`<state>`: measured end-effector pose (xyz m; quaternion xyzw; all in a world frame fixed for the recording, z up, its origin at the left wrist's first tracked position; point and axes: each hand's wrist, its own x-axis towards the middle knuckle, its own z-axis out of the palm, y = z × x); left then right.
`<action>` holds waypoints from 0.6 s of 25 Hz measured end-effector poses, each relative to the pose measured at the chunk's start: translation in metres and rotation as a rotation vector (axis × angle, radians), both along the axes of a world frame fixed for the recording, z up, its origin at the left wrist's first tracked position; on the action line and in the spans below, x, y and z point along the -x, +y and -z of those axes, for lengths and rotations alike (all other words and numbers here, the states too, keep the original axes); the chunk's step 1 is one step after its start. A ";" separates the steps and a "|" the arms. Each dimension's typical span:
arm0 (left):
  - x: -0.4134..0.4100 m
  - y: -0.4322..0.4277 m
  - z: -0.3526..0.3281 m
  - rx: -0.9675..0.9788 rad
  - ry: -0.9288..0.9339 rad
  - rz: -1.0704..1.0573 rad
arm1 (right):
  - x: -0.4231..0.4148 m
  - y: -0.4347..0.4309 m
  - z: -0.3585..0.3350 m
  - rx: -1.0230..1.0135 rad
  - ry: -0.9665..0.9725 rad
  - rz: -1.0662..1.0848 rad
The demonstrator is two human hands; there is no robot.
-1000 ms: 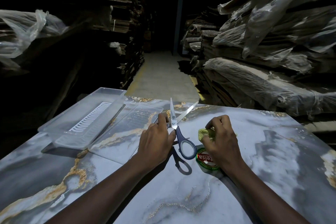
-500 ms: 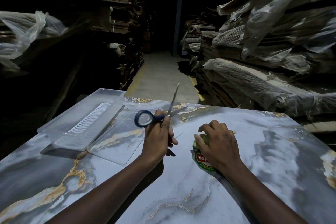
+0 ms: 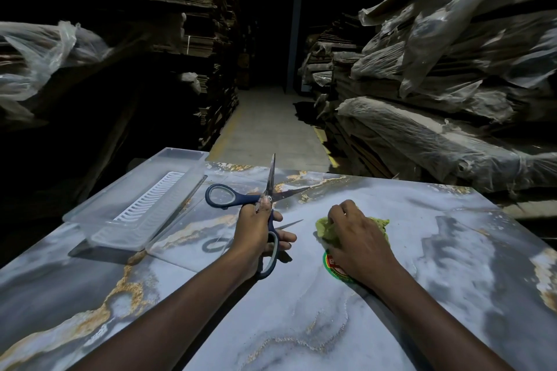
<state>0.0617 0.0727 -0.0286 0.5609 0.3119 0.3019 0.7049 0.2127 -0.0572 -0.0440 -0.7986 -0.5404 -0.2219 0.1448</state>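
My left hand [image 3: 256, 229] grips blue-handled scissors [image 3: 238, 197] near the pivot, above the marble-patterned table [image 3: 301, 325]. The blades are spread wide, one pointing up and one to the right, and one handle loop sticks out to the left. My right hand [image 3: 358, 244] rests on a yellow-green cloth [image 3: 324, 227] that lies over a round green and red labelled tin [image 3: 331, 266]. The fingers are bent over the cloth. Most of the tin is hidden under the hand.
A clear plastic tray [image 3: 99, 220] with a white ribbed insert [image 3: 150, 199] sits at the table's left edge, its clear flat lid [image 3: 193, 238] lying beside it. Plastic-wrapped stacks [image 3: 437, 135] rise on the right, dark shelves on the left, a concrete aisle [image 3: 265, 129] ahead.
My left hand lifted the scissors off the table and turned them so a handle loop points left. My right hand spread the cloth flat over the tin.
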 end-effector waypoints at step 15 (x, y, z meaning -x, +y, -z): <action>0.000 -0.003 0.004 -0.130 0.092 0.273 | -0.003 -0.001 -0.004 -0.174 0.205 -0.201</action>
